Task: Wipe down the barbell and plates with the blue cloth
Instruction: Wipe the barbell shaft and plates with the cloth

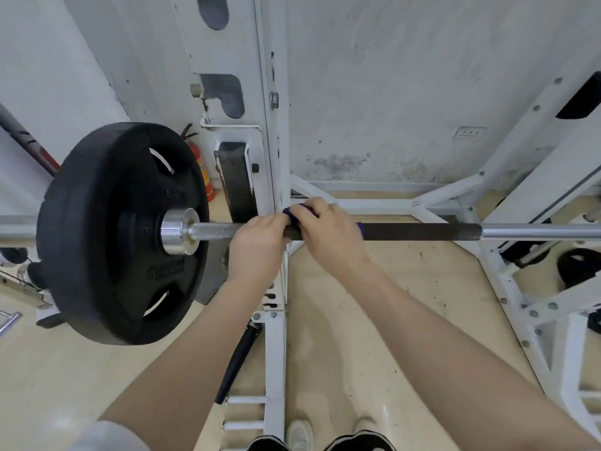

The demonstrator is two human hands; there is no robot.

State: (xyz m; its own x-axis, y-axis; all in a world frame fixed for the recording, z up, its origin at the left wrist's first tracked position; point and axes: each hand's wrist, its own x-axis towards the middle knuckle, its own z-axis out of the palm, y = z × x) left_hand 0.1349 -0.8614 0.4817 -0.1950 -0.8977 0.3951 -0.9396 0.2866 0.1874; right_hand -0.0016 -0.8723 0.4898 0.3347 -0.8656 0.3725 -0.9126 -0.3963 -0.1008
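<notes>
Under the right hand (328, 237) fingers (309, 206) | blue cloth (297, 216) is pinched around the barbell (422, 231) | left hand (257, 245) fingers are curled on the bar, touching | black plate (120, 232) is left of both.

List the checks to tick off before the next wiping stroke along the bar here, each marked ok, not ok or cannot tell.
1. Blue cloth on the barbell: ok, bunched under the hands.
2. Right hand pressing the cloth to the bar: ok.
3. Left hand gripping the bar beside it: ok.
4. Bar to the right free of obstacles: ok.
5. Black plate seated against the collar: ok.
6. Plate already wiped: cannot tell.
</notes>
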